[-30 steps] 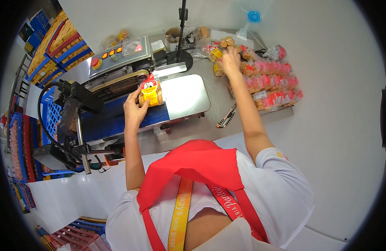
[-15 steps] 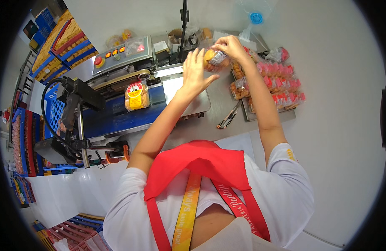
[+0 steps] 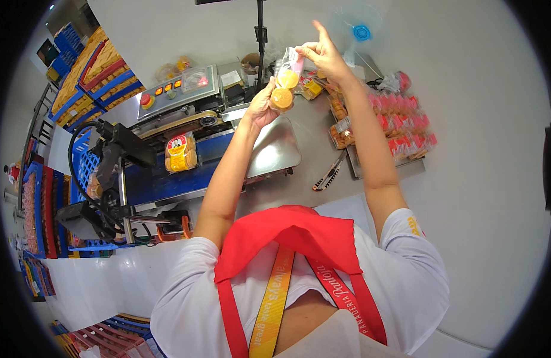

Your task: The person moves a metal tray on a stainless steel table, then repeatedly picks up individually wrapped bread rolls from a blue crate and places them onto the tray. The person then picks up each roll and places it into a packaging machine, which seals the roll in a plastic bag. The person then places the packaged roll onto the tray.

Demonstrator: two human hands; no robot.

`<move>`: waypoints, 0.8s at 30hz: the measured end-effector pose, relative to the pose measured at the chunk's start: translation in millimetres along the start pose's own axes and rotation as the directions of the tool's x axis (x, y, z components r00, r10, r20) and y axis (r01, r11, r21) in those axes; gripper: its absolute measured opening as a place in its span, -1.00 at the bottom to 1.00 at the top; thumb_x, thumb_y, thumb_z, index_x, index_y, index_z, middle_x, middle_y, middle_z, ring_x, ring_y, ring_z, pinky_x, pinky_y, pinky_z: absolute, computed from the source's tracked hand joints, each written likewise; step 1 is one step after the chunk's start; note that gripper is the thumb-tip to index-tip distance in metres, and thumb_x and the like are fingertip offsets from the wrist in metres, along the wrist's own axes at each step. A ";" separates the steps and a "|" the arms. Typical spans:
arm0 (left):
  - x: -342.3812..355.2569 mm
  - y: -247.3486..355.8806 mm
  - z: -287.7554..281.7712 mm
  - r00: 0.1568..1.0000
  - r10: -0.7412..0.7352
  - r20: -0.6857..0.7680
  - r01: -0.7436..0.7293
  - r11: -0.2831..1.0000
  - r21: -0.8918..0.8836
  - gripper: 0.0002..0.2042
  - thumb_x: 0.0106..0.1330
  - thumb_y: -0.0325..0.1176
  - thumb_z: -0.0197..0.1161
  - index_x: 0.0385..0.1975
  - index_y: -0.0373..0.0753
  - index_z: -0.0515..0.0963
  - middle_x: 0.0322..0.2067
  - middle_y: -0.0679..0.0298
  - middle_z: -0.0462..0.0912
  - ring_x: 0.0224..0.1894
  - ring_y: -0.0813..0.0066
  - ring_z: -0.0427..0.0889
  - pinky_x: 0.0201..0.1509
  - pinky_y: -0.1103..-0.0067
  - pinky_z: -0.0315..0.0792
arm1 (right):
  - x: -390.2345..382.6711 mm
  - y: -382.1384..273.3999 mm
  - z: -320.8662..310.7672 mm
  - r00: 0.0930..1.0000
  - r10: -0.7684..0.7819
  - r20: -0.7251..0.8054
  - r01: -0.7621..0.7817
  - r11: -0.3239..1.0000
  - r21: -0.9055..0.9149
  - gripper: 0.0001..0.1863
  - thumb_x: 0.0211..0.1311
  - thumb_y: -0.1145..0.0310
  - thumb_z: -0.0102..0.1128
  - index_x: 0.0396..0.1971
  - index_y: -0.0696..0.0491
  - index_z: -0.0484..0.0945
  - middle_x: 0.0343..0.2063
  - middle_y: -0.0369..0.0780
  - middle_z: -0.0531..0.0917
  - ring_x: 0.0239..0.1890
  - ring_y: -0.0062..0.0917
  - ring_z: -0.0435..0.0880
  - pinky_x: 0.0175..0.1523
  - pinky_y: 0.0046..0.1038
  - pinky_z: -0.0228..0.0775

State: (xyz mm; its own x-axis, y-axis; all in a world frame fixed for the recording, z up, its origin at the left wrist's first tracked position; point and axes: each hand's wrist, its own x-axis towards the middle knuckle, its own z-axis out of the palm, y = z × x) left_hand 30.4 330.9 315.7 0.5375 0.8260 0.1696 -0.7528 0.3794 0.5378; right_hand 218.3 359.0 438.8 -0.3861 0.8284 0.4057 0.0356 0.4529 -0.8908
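Above the metal end plate of a sealing machine I hold a clear bag of round golden cookies (image 3: 282, 98) upright. My left hand (image 3: 262, 108) is closed around its lower left side. At the bag's gathered upper end, my right hand (image 3: 324, 58) pinches the film between thumb and fingers, with the index finger pointing up. A second cookie bag (image 3: 180, 153), with a red and yellow label, lies on the blue conveyor belt (image 3: 214, 150). Just behind the held bag, a yellow-labelled packet (image 3: 312, 89) shows on the steel table.
On the right, a tray (image 3: 416, 169) bears rows of packed cookies (image 3: 401, 122). A utility knife (image 3: 330, 173) lies in front of it. The machine's control panel (image 3: 179, 89) and a black bracket (image 3: 132, 146) stand left. Stacked crates (image 3: 102, 59) fill the far left.
The held bag has turned upright, and my left hand has closed on it. My right hand has risen slightly at its top. The bag on the belt has shifted left.
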 end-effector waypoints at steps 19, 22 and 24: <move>-70.7 -18.8 -1.7 0.945 0.306 -0.117 -0.304 0.952 0.031 -0.61 0.39 -0.20 -0.02 0.12 -0.26 0.27 0.00 0.16 0.47 0.04 0.35 0.50 0.07 0.42 0.48 | -97.4 -22.0 118.1 0.979 -0.044 -0.199 -0.010 0.966 -0.260 -0.22 -0.09 0.42 0.44 -0.01 0.09 0.00 -0.28 -0.11 0.57 -0.32 -0.53 0.61 -0.17 -0.52 0.51; -76.0 -7.0 15.2 0.866 0.478 -0.143 -0.409 0.844 0.346 -0.58 0.37 -0.27 0.04 0.17 -0.23 0.18 0.00 0.18 0.47 0.03 0.39 0.50 0.05 0.44 0.49 | -101.8 -29.0 119.5 0.955 -0.221 -0.198 0.086 0.844 -0.529 -0.30 -0.07 0.48 0.41 -0.04 0.09 0.05 -0.23 -0.09 0.55 -0.24 -0.50 0.61 -0.08 -0.47 0.48; -79.5 0.6 28.0 0.816 0.567 -0.111 -0.435 0.729 0.528 -0.49 0.31 -0.40 0.12 0.22 -0.20 0.09 -0.04 0.23 0.49 0.01 0.47 0.49 0.01 0.48 0.51 | -101.8 1.3 114.1 0.947 -0.219 -0.236 0.133 0.934 -0.332 -0.36 -0.06 0.52 0.36 -0.08 0.08 0.07 -0.23 -0.09 0.54 -0.19 -0.41 0.61 -0.05 -0.42 0.46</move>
State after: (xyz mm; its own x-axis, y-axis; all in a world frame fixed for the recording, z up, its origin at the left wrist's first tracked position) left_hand -2.1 253.8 325.7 -0.0304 0.9356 0.3518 -0.5820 -0.3027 0.7548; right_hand 152.4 237.6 373.0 -0.1558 0.7629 0.6274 0.2875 0.6427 -0.7101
